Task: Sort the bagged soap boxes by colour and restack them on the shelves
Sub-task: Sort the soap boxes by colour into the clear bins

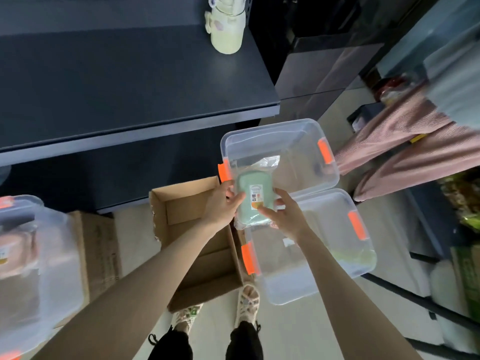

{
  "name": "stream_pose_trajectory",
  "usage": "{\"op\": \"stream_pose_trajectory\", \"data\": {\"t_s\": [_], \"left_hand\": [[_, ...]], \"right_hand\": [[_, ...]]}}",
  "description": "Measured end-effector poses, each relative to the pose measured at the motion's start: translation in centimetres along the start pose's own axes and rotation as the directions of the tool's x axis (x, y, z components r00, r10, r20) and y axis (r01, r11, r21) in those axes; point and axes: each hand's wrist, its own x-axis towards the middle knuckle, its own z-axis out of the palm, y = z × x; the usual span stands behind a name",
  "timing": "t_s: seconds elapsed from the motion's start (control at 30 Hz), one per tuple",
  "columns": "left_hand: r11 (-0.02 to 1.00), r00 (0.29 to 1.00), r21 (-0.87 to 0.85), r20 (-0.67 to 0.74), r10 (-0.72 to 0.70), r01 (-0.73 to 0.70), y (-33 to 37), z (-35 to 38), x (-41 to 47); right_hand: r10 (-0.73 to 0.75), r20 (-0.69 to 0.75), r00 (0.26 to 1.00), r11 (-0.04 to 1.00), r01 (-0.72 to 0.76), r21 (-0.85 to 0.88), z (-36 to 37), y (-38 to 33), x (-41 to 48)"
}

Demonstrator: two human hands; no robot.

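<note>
A green soap box (253, 194) in a clear plastic bag is held up between both hands above the floor. My left hand (223, 203) grips its left side, thumb on top. My right hand (281, 213) holds its right side, fingers curled at the lower edge. It hovers over the near rim of a clear plastic bin with orange latches (324, 144). A second clear bin (345, 268) sits nearer, with pale green contents showing through. The dark shelf (130, 94) runs across the upper left.
An open cardboard box (197, 229) lies on the floor under my left arm. Another clear bin (39, 268) with pinkish boxes stands at the left on a carton. A cream bottle (227, 29) stands on the shelf. A person in pink striped trousers (405, 141) is at the right.
</note>
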Motion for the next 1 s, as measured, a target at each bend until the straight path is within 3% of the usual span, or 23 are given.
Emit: {"op": "stream_pose_trajectory", "data": {"t_s": [0.2, 0.43, 0.77, 0.93, 1.0], "left_hand": [[0.993, 0.990, -0.050, -0.085, -0.115, 0.111, -0.3, 4.8, 6.7], [0.982, 0.961, -0.014, -0.202, -0.189, 0.190, -2.5, 10.3, 15.1], [0.928, 0.884, 0.004, -0.306, -0.353, 0.372, -11.4, 11.7, 26.3], [0.881, 0.813, -0.087, -0.354, -0.463, 0.464, -12.6, 12.2, 28.5], [0.873, 0.814, -0.075, -0.329, -0.478, 0.482, -12.6, 12.4, 28.6]], "right_hand": [[-0.083, 0.061, 0.995, 0.995, 0.086, -0.043, -4.1, 1.6, 7.8], [-0.028, 0.220, 0.975, 0.979, 0.071, -0.191, -6.4, 5.6, 18.8], [0.034, 0.375, 0.927, 0.952, 0.084, -0.295, -1.5, 12.9, 31.4], [0.040, 0.458, 0.888, 0.876, 0.189, -0.444, 0.4, 13.9, 34.2], [0.091, 0.496, 0.863, 0.844, 0.197, -0.498, 0.5, 13.8, 34.4]]}}
